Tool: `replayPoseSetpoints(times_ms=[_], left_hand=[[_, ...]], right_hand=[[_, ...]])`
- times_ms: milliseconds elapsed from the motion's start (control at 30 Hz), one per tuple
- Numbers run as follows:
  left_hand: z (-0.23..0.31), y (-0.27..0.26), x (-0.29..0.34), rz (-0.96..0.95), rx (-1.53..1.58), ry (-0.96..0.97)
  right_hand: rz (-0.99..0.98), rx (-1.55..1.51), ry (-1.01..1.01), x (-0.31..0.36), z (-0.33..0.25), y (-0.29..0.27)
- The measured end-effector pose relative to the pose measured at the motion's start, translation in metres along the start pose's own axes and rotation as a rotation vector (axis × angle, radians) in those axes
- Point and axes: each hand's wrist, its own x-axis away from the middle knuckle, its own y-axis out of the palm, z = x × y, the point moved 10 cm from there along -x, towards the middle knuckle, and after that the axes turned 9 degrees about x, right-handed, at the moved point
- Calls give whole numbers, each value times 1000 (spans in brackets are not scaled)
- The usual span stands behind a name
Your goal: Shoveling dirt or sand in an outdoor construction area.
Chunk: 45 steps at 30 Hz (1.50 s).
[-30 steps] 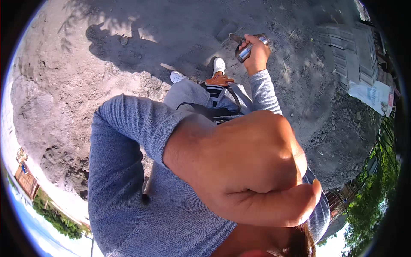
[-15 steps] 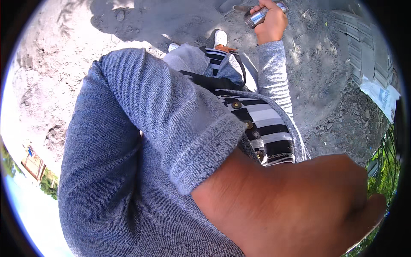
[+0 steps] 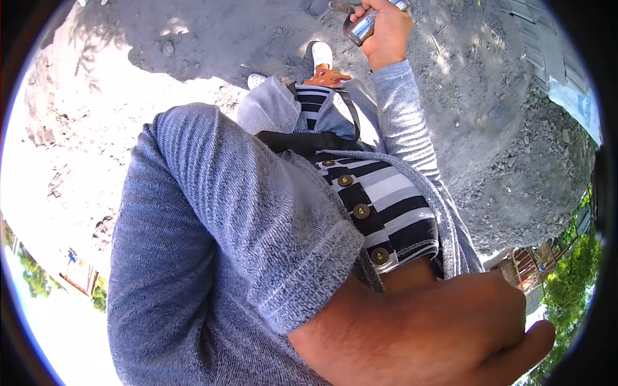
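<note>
My left hand [image 3: 431, 328] is raised close to the camera at the lower right, seen from its back. Its fingers curl away from view, so anything inside them is hidden. The grey knit sleeve [image 3: 290, 257] ends at this wrist. Farther off, at the top right, my right hand [image 3: 391, 29] is wrapped round a shiny cylinder [image 3: 362, 27] with a dark end and a silvery-blue side. The cylinder is held tilted above the ground, partly covered by the fingers; its exact kind cannot be told.
My white shoes [image 3: 320, 54] stand on dusty, stony ground [image 3: 212, 38]. A dark strap [image 3: 351, 109] hangs across my front, over a striped buttoned shirt [image 3: 386, 186]. Boards [image 3: 541, 38] and a pale sheet [image 3: 575, 106] lie to the right, near loose rubble [image 3: 541, 154].
The view has shifted. My left hand now appears lower and farther left, showing more of the shirt. My right hand and the cylinder appear slightly left and higher, still gripped.
</note>
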Motion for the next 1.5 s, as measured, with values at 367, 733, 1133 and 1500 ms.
replayPoseSetpoints(times_ms=[367, 733, 1133, 1500], left_hand=[[-13, -12, 1, 10, 66, -173], [54, -74, -34, -219, -241, -110], [165, -73, 36, -87, -754, 819], [-22, -174, -97, -193, -1768, 268]], right_hand=[[44, 56, -11, 2, -18, 4], [113, 27, -22, -10, -24, -19], [82, 78, 12, 0, -11, -9], [-160, 100, -213, 24, -42, 45]])
